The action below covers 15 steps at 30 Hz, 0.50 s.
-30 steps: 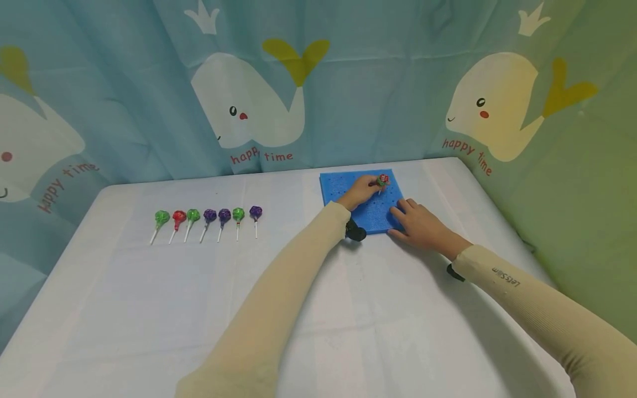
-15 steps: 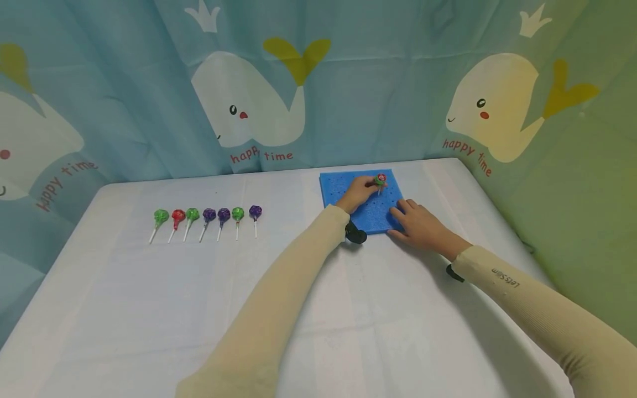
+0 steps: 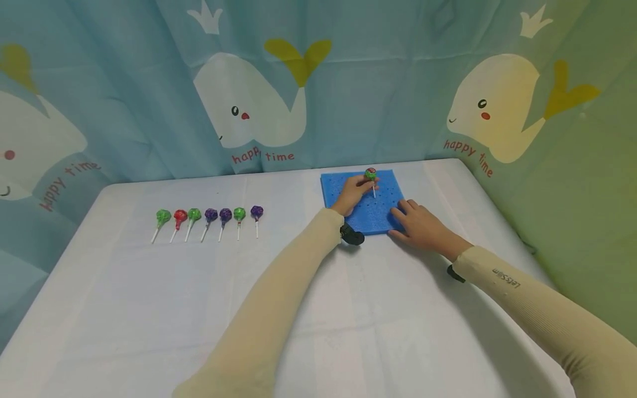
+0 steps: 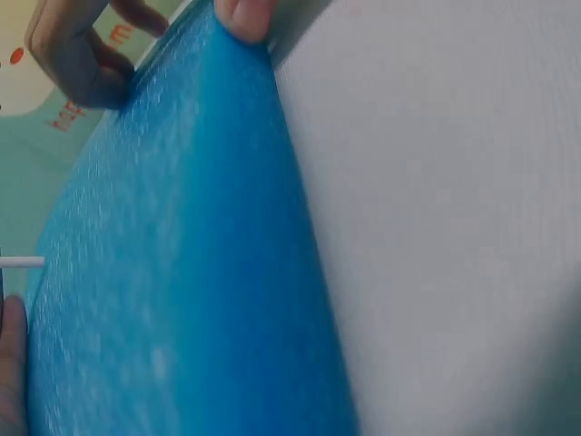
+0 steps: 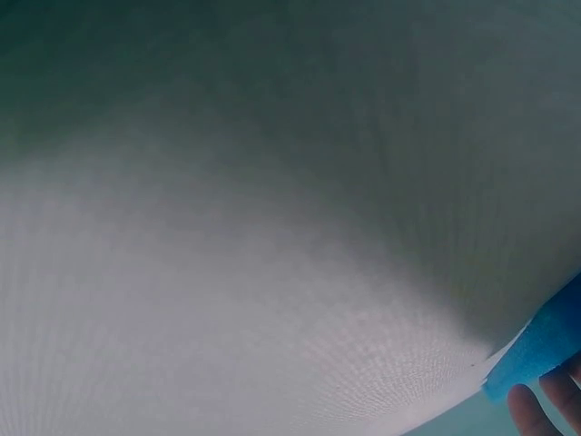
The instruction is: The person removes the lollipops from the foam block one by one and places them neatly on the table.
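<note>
A lollipop (image 3: pixel 370 174) with a red and green wrapper is pinched in my left hand (image 3: pixel 351 194). It stands nearly upright, stick down, over the blue foam board (image 3: pixel 373 221), which has small holes in its top. In the left wrist view the white stick (image 4: pixel 23 262) shows at the left edge; whether its tip touches the foam I cannot tell. My right hand (image 3: pixel 420 225) holds the board's near right corner, the thumb (image 4: pixel 247 16) at the front edge and bent fingers on the right side.
Several wrapped lollipops lie in a row on the left of the white table (image 3: pixel 199 309), among them a red one (image 3: pixel 180 215), green ones (image 3: pixel 162 216) and purple ones (image 3: pixel 256 211). A whale-print curtain (image 3: pixel 368 110) hangs behind the table.
My left hand has moved the lollipop leftward and slightly toward the board's back, and its stick shows more now. The right hand has kept its place.
</note>
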Motion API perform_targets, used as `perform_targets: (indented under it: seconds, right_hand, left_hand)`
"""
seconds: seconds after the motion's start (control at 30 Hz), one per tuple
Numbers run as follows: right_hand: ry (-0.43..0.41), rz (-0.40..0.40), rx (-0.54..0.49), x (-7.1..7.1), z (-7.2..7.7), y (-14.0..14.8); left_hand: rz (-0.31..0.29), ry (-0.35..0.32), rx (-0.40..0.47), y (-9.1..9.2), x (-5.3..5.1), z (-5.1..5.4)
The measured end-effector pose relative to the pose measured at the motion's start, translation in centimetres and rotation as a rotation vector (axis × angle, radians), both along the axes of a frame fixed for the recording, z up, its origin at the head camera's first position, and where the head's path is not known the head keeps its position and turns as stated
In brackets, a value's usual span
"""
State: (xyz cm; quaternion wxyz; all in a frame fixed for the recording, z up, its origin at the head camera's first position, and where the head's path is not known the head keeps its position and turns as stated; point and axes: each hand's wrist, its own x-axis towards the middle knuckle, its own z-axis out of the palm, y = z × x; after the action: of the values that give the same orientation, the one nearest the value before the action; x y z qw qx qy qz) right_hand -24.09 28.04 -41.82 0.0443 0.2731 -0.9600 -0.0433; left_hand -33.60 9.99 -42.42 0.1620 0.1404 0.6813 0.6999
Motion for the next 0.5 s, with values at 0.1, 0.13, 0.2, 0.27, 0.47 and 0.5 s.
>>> perform_targets:
  seconds: [0.1, 0.13, 0.2, 0.27, 0.47, 0.5]
  right_hand:
    - [-0.005, -0.007, 0.003, 0.0, 0.1, 0.0]
    - [-0.008, -0.011, 0.004, 0.0, 0.1, -0.1]
    - [-0.010, -0.014, 0.006, 0.1, 0.1, -0.1]
    - [-0.011, -0.014, 0.008, 0.1, 0.1, -0.1]
    - [-0.010, -0.015, 0.004, 0.1, 0.0, -0.2]
    - [-0.010, -0.016, 0.003, 0.1, 0.0, -0.1]
  left_hand:
    - [0.007, -0.031, 0.020, -0.4, 0.0, 0.0]
    - [0.011, -0.039, 0.017, -0.6, 0.0, -0.1]
    - [0.014, -0.051, 0.011, -0.9, 0.1, -0.1]
    - [0.011, -0.057, 0.004, -1.3, 0.2, 0.0]
    - [-0.007, -0.065, -0.001, -2.6, 0.9, 0.7]
    - [-0.010, -0.064, -0.006, -2.9, 1.0, 0.9]
